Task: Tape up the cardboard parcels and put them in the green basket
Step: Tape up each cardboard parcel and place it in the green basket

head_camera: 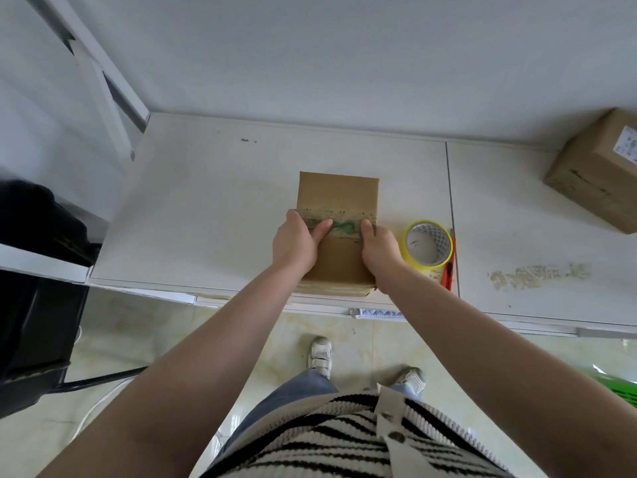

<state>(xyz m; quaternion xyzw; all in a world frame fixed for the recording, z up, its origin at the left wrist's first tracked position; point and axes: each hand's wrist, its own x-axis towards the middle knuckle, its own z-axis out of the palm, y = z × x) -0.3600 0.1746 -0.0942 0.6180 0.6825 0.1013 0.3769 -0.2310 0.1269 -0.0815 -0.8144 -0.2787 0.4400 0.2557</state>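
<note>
— Where is the parcel?

— The flat cardboard parcel (337, 229) lies on the white table (213, 208), near its front edge. The left hand (296, 243) grips its left side, thumb laid on the tape strip (339, 220) across the middle.

— And the other?

— The right hand (379, 250) grips the right side, thumb on that same strip. A tape roll (427, 248) stands just right of it, an orange cutter (450, 267) beside that.

— The basket?

— A green corner (620, 388) at lower right, perhaps it.

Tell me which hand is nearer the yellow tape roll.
Right. The right hand grips the parcel's right edge, just left of the tape roll. The left hand holds the parcel's far edge, the parcel's whole width farther away.
</note>
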